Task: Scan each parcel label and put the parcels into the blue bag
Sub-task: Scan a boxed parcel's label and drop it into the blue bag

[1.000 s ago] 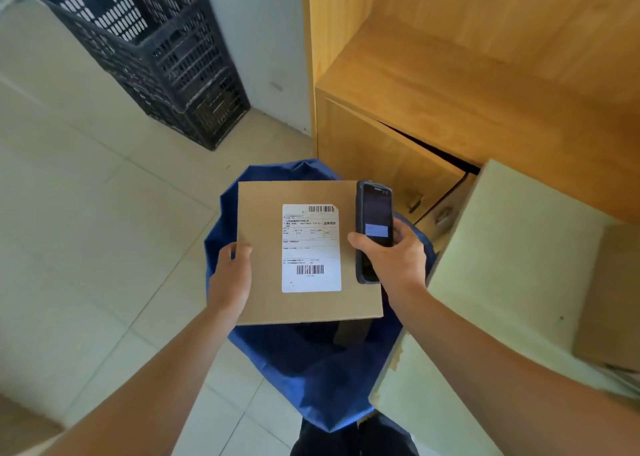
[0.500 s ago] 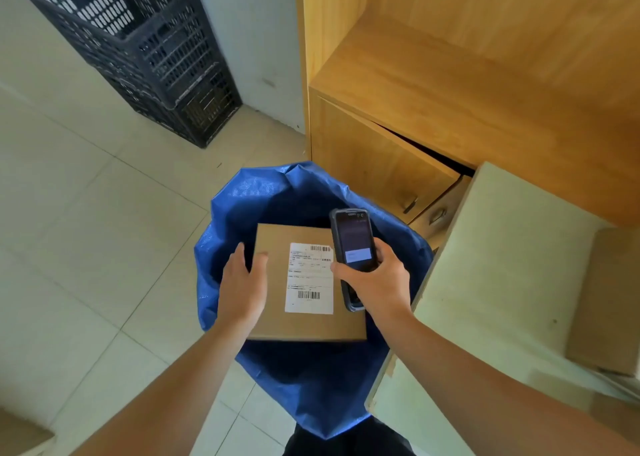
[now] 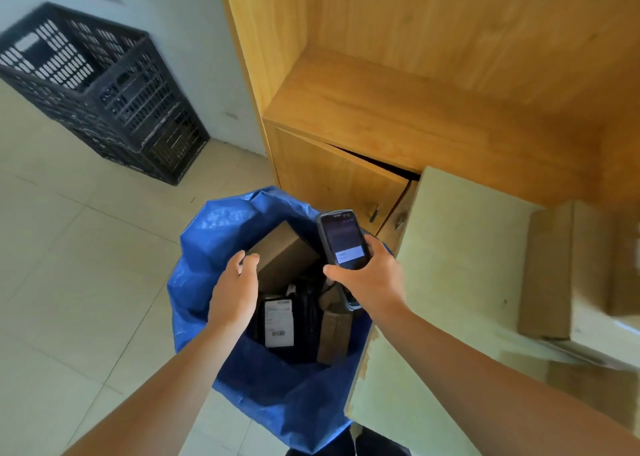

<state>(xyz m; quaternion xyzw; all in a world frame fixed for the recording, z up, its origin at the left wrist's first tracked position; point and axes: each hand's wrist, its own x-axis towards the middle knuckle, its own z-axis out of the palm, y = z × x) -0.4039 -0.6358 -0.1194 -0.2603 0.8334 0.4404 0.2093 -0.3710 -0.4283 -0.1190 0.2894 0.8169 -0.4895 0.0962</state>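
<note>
Cardboard parcel (image 3: 282, 248) sits tilted inside the blue bag (image 3: 207, 248), at twelve o'clock of the mouth, above a labelled parcel (image 3: 278, 322) and other dark packets; left hand (image 3: 235, 291) hovers over the box's near corner, fingers loose, seemingly just touching it, gripping nothing; right hand (image 3: 367, 275) is clenched around the scanner (image 3: 343, 244) at two o'clock; more boxes (image 3: 550, 272) wait on the worktop (image 3: 460, 248) at three o'clock. Each looks stiff, light, slightly slick; probably best pinched across opposite edges.

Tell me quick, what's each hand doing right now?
Left hand: open, over the box in the blue bag.
Right hand: closed, holding the scanner.
</note>
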